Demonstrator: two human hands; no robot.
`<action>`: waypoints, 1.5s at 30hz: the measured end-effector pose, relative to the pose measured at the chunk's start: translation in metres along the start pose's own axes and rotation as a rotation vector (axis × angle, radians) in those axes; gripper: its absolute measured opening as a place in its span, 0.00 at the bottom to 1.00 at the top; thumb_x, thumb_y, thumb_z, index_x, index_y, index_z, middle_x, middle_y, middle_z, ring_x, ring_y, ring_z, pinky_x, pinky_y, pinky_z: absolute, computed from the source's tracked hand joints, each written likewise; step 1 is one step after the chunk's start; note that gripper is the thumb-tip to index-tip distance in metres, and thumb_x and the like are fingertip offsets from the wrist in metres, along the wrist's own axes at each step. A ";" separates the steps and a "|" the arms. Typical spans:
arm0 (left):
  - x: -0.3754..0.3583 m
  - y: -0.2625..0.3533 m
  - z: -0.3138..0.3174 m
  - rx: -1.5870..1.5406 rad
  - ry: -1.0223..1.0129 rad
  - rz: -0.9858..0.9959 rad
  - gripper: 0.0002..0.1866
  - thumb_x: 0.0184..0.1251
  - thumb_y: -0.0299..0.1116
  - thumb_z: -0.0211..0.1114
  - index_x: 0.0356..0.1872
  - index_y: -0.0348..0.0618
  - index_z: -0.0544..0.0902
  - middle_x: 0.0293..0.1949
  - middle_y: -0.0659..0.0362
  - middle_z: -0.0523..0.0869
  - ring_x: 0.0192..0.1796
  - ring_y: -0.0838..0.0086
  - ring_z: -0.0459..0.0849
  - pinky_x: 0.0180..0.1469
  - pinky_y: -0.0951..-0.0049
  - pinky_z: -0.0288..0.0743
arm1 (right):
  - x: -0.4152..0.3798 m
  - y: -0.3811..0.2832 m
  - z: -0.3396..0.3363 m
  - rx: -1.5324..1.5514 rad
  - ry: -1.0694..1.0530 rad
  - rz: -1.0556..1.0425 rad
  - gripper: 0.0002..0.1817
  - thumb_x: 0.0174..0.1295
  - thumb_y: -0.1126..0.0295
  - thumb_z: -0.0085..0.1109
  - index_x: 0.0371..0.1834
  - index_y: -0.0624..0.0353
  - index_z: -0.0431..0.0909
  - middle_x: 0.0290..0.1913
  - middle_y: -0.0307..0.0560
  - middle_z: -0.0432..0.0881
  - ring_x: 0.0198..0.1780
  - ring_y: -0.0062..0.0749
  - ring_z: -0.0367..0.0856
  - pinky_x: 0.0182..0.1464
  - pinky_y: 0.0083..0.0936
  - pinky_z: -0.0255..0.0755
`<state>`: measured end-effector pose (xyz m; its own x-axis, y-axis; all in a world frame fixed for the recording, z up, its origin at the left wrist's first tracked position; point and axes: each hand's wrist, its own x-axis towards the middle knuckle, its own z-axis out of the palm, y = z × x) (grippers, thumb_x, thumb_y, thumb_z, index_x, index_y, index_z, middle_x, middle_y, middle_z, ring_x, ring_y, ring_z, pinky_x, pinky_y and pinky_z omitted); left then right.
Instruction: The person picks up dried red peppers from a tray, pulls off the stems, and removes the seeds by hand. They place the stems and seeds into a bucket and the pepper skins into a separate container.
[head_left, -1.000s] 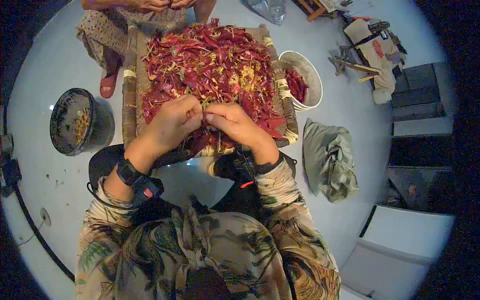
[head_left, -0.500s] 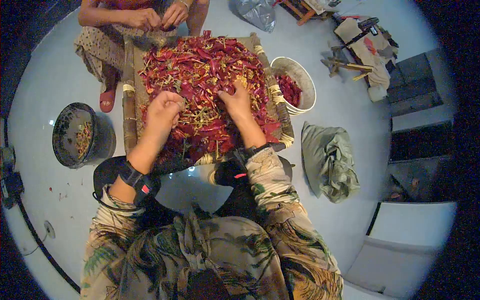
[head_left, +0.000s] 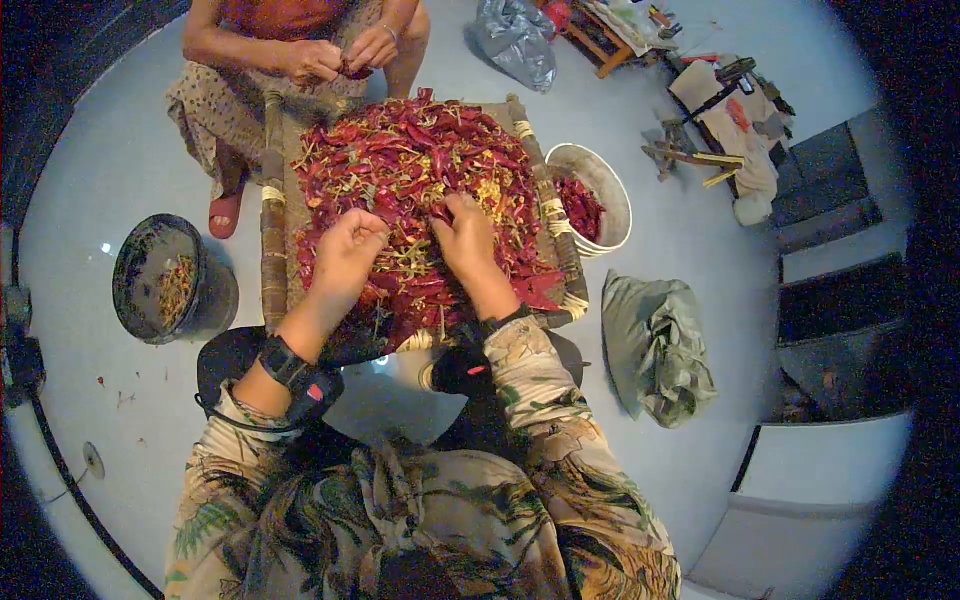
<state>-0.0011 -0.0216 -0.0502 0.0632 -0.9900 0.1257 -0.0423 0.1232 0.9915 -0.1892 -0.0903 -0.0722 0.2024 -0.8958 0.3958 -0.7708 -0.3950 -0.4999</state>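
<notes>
Dried red chillies (head_left: 410, 135), mixed with pale stems and yellow seeds, cover a low wood-framed tray (head_left: 273, 210) in front of my knees. Over the near left of the heap, my left hand (head_left: 348, 258) has its thumb and fingertips pinched together; whatever is between them is too small to make out. My right hand (head_left: 468, 245) is just to the right, fingers curled down at the chillies, with a dark red chilli (head_left: 440, 210) between thumb and fingers. The two hands are apart.
Left stands a black bucket (head_left: 205, 300) with stems inside; right, a white bucket (head_left: 622, 215) holding red chillies. A green-grey sack (head_left: 655, 345) lies on the floor. Across the tray, another person's hands (head_left: 345, 58) hold something dark red. A grey plastic bag (head_left: 515, 45) is behind.
The whole view has shifted, so the scene sits lower. My left hand has come slightly nearer to my right, which is now closed around a chilli.
</notes>
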 end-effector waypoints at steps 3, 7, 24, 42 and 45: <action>0.005 -0.005 -0.003 -0.036 -0.015 -0.004 0.07 0.63 0.31 0.60 0.36 0.38 0.76 0.27 0.68 0.75 0.31 0.86 0.71 0.36 0.83 0.66 | -0.001 -0.018 -0.021 0.151 0.018 -0.145 0.14 0.46 0.75 0.61 0.39 0.61 0.76 0.40 0.52 0.79 0.42 0.49 0.79 0.42 0.33 0.72; 0.002 0.019 0.005 -0.140 -0.028 0.002 0.08 0.64 0.33 0.61 0.36 0.39 0.76 0.27 0.68 0.76 0.31 0.86 0.71 0.35 0.83 0.66 | -0.007 -0.041 -0.041 0.209 -0.030 -0.254 0.15 0.45 0.79 0.59 0.39 0.60 0.75 0.41 0.51 0.80 0.43 0.47 0.79 0.44 0.31 0.73; -0.003 0.029 0.003 -0.017 -0.064 0.082 0.09 0.65 0.33 0.60 0.34 0.37 0.76 0.24 0.65 0.76 0.28 0.85 0.71 0.30 0.80 0.66 | -0.012 -0.060 -0.046 0.501 -0.210 -0.091 0.13 0.54 0.73 0.61 0.43 0.62 0.76 0.41 0.52 0.82 0.44 0.40 0.81 0.46 0.30 0.73; 0.011 0.045 -0.035 -0.783 0.070 -0.188 0.03 0.66 0.29 0.57 0.34 0.42 0.73 0.27 0.63 0.74 0.20 0.85 0.64 0.20 0.84 0.57 | -0.010 -0.046 -0.054 0.983 -0.294 0.247 0.07 0.59 0.74 0.59 0.40 0.61 0.76 0.29 0.38 0.79 0.27 0.18 0.75 0.32 0.17 0.70; 0.009 0.041 -0.027 -0.823 0.004 -0.247 0.02 0.66 0.28 0.56 0.34 0.42 0.73 0.31 0.60 0.78 0.22 0.84 0.66 0.22 0.82 0.61 | -0.008 -0.047 -0.053 1.014 -0.310 0.181 0.09 0.60 0.74 0.59 0.43 0.63 0.76 0.31 0.40 0.80 0.30 0.21 0.78 0.37 0.18 0.73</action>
<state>0.0247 -0.0237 -0.0072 -0.0214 -0.9949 -0.0984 0.7100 -0.0845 0.6991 -0.1866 -0.0535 -0.0106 0.3895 -0.9144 0.1104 0.0267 -0.1086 -0.9937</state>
